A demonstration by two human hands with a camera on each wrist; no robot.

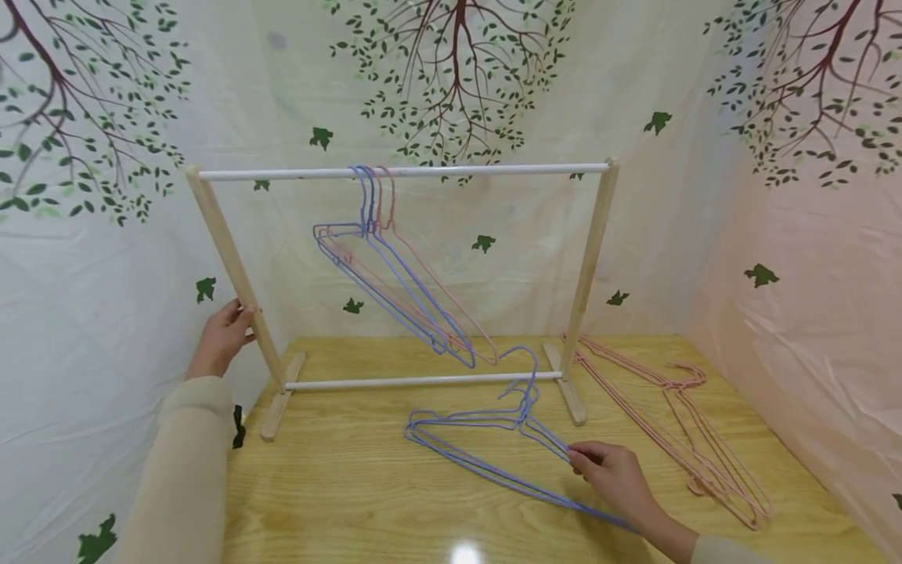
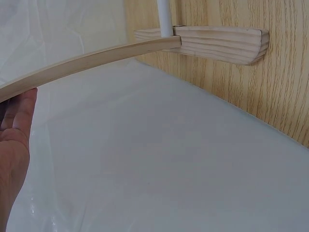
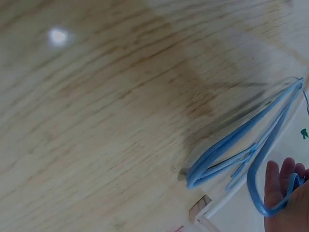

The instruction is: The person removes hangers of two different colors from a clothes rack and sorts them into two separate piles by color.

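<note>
"What a setting: a wood-grain table (image 1: 338, 486) with a glare spot (image 1: 465, 553) near the front, and pale cloth (image 1: 535, 298) rising on three sides."

"Three printed trees (image 1: 459, 47) up there, green leaf shapes (image 1: 483, 244) dotted about!"

"One rack stands on the table: two wooden posts, two white rails. Count the upper rail (image 1: 493, 169)!"

"Four hooks! Two hanging blue hangers (image 1: 370, 196), two hanging pink hangers (image 1: 392, 196), bunched just left of centre."

"A tangle of loose pink hangers (image 1: 682, 384) lies by the right post (image 1: 589, 258); several, overlapping too much for an exact count."

"To the hands! The left hand (image 1: 220, 337) has the left post (image 1: 229, 254) between thumb and fingers."

"And the right hand (image 1: 620, 478): thumb and fingertips clamped on the held blue hangers (image 1: 524, 415), at least two, nested, in front of the lower rail (image 1: 395, 382)!"
</note>
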